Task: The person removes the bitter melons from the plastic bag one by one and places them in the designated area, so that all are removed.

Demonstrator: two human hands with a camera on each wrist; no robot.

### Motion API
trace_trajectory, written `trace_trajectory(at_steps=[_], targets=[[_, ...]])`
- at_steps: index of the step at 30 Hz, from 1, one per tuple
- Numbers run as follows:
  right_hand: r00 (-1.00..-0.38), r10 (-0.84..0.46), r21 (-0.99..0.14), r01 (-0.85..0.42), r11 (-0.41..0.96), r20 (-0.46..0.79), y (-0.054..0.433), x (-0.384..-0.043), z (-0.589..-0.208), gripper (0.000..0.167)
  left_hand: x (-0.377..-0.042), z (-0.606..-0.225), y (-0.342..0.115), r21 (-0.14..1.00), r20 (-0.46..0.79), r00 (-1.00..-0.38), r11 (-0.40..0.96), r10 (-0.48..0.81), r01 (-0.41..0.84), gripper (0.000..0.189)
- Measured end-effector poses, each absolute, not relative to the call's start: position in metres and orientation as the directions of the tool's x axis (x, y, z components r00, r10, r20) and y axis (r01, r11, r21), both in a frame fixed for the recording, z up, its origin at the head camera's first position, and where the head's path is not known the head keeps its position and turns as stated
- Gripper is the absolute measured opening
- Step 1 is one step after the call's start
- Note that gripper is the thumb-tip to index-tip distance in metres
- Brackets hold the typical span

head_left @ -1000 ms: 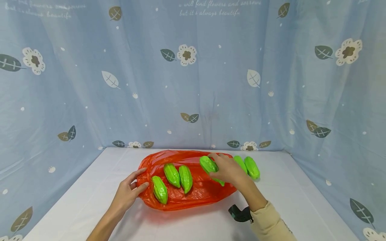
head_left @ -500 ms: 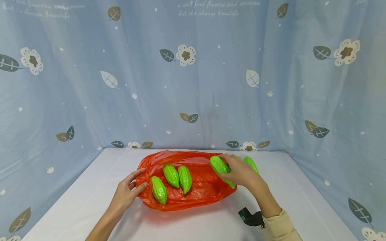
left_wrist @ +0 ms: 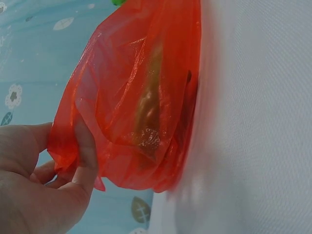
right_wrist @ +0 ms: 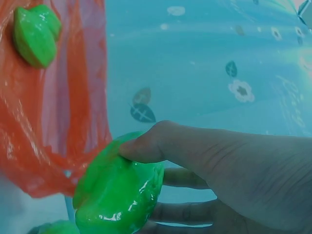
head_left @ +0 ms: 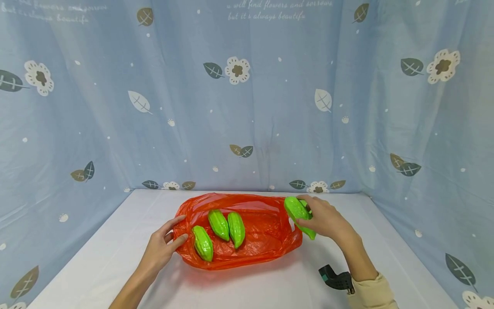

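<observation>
A red plastic bag (head_left: 266, 246) lies spread with its mouth open upward. Three shiny green ridged bitter melons, one of them nearest the left end (head_left: 203, 243), rest inside it. My left hand (head_left: 162, 244) pinches the bag's left edge between thumb and fingers; the left wrist view shows the thin film between them (left_wrist: 63, 146). At the bag's right end, my right hand (head_left: 324, 216) grips another bitter melon (head_left: 299, 212), thumb on one side and fingers on the other. A further green melon (right_wrist: 61, 227) peeks in low in the right wrist view, mostly cut off.
The bag lies on a white cloth-covered table (head_left: 386, 257). A blue patterned curtain (head_left: 247, 107) surrounds the table at the back and sides. A black device (head_left: 335, 279) sits at my right wrist.
My right hand has moved right with the bitter melon, from over the bag to its right end, and now covers the melons on the table there. The left hand stays on the bag's edge.
</observation>
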State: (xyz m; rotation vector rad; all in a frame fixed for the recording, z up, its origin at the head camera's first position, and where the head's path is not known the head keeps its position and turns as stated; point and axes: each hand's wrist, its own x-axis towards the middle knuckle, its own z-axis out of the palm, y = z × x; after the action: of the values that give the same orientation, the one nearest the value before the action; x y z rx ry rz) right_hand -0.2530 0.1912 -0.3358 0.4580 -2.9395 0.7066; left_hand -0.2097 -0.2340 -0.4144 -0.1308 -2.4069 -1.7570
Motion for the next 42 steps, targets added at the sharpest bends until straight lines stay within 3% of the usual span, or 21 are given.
trace_trajectory(at_steps=[19,42], targets=[[-0.962,-0.241,-0.463,-0.273,0.843,0.128,0.229,-0.254,-0.339,0.066,-0.208,-0.412,-0.233,0.942,0.174,-0.984,0.295,-0.025,0.159,0.056],[-0.982,-0.181,-0.392,-0.185,0.901,0.047,0.279,-0.28,-0.35,0.07,-0.21,-0.414,-0.234,0.946,0.154,-0.988,0.291,-0.019,0.142,0.055]])
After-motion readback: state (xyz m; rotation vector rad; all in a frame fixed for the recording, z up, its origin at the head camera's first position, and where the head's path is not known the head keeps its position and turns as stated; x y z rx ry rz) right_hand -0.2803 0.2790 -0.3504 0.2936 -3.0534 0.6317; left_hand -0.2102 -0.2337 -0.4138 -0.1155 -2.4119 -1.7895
